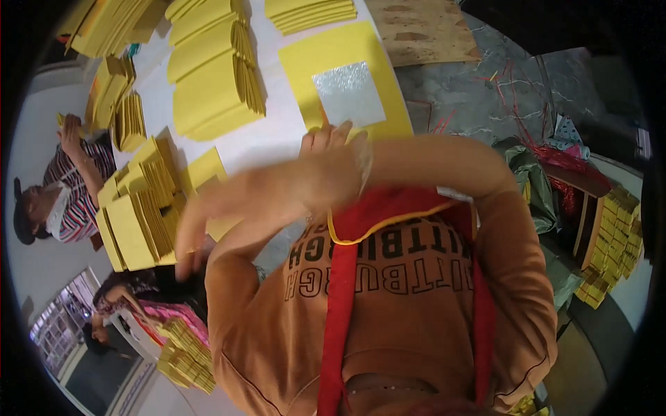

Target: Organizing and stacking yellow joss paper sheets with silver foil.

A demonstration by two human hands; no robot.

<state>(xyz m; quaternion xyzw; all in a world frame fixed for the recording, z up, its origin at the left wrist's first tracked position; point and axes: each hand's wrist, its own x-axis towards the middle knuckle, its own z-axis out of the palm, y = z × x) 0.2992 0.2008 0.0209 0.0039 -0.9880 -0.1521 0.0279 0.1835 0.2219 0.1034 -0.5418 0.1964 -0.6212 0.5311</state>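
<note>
A yellow sheet [298, 62] lies on the white table [281, 139] in front of me, with a silvery, shiny rectangle [350, 93] on top. The fingers of my left hand [325, 137] rest at the near edge of this rectangle, spread a little. My right forearm crosses over the left one. Far to the left, my right hand [239, 197] is smeared by motion, so whether it holds anything is unclear. Close to it are a partly hidden yellow piece [205, 170] and piles of folded yellow pieces [132, 225].
Rows of yellow folded stacks [215, 83] fill the table's far left. A person in a striped top [76, 208] works at the left, with another person [132, 295] lower down. Red strings [517, 90] lie on the floor at right, near yellow bundles [614, 239].
</note>
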